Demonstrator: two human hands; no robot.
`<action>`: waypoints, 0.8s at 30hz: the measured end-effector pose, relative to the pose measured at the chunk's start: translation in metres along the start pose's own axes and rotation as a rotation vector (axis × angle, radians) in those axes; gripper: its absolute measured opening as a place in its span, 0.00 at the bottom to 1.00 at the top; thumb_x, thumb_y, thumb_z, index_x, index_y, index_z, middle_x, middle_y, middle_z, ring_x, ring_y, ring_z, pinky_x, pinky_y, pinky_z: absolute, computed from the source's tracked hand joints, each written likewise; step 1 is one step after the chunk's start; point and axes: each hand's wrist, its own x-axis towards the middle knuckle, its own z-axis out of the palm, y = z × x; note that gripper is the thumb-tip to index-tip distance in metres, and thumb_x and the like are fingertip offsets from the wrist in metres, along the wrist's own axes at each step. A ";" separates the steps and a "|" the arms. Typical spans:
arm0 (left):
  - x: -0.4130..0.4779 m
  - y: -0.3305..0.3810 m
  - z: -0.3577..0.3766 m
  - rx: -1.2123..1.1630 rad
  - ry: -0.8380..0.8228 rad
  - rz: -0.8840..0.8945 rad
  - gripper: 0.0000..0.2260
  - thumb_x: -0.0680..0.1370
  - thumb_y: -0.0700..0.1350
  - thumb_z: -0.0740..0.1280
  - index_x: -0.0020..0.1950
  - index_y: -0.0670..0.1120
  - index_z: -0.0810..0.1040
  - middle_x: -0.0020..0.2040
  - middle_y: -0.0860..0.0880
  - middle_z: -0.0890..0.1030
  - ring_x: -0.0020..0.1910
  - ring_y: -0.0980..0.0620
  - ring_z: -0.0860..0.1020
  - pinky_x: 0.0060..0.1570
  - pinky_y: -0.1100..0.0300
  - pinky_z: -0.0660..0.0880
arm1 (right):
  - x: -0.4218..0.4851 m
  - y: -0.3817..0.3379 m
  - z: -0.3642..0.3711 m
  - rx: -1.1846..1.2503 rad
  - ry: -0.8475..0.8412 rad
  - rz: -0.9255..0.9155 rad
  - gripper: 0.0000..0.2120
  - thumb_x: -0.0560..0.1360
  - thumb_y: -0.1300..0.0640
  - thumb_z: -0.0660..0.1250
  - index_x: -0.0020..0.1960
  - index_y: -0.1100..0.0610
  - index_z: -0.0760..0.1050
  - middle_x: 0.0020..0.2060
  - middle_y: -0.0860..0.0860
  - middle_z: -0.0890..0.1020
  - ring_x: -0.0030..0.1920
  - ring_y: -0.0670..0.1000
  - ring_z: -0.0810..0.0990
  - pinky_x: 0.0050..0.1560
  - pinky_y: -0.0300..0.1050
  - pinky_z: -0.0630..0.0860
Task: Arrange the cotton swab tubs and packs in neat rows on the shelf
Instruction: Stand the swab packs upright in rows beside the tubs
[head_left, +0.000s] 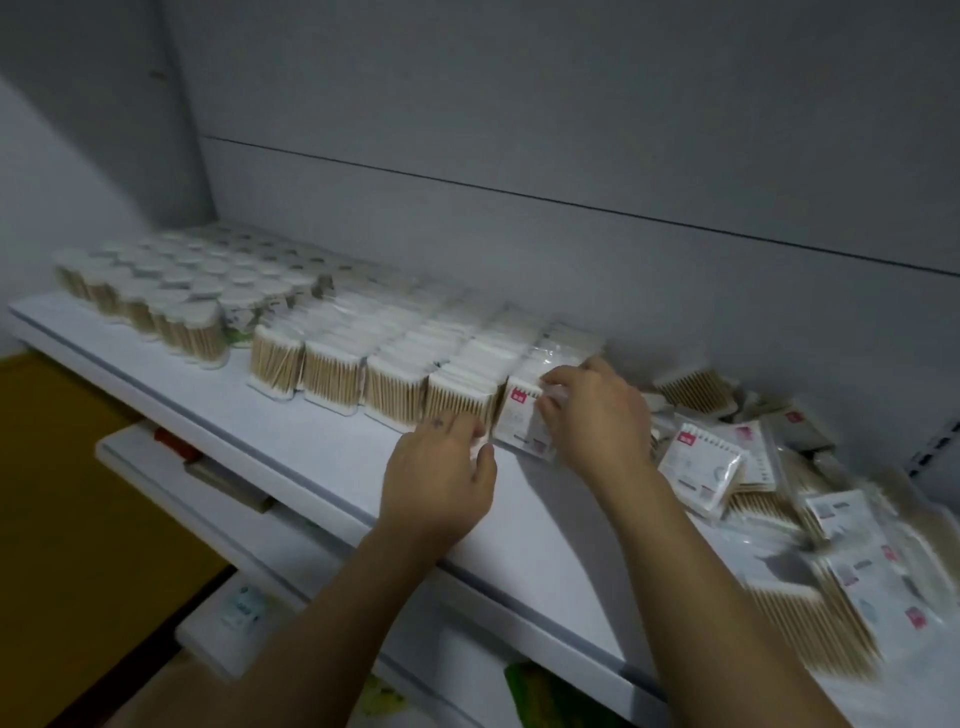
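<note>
Both ends of the labelled swab pack (521, 415), at the near row's (363, 387) right end, are held: right hand (592, 415) grips its top, left hand (441, 467) pinches its base; we should press it flush.

On the shelf (291, 447), tubs (171, 291) stand left, upright packs (395, 364) middle, loose packs (779, 493) right.

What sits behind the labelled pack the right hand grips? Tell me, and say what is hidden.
Behind the labelled pack, a row of more packs runs back toward the wall. The right hand covers its right edge, so what lies there cannot be seen.
</note>
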 end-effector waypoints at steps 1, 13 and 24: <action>0.001 -0.004 0.005 -0.015 0.026 0.023 0.08 0.76 0.46 0.65 0.52 0.45 0.79 0.45 0.49 0.80 0.43 0.48 0.78 0.42 0.55 0.75 | -0.002 -0.001 0.005 -0.001 0.037 -0.010 0.11 0.76 0.52 0.66 0.57 0.50 0.81 0.51 0.52 0.77 0.50 0.55 0.78 0.44 0.45 0.71; 0.000 -0.013 0.016 0.019 -0.120 0.114 0.13 0.78 0.50 0.59 0.59 0.49 0.75 0.52 0.50 0.78 0.52 0.49 0.76 0.50 0.54 0.72 | -0.026 -0.003 0.032 -0.051 0.148 -0.067 0.19 0.69 0.61 0.74 0.60 0.55 0.80 0.50 0.56 0.78 0.50 0.58 0.77 0.45 0.45 0.71; -0.001 0.029 0.011 -0.192 -0.240 0.293 0.15 0.80 0.52 0.58 0.66 0.52 0.70 0.60 0.52 0.73 0.59 0.53 0.71 0.59 0.57 0.69 | -0.073 0.034 -0.037 -0.129 0.033 0.248 0.25 0.73 0.52 0.71 0.69 0.50 0.71 0.67 0.51 0.72 0.66 0.54 0.67 0.65 0.51 0.65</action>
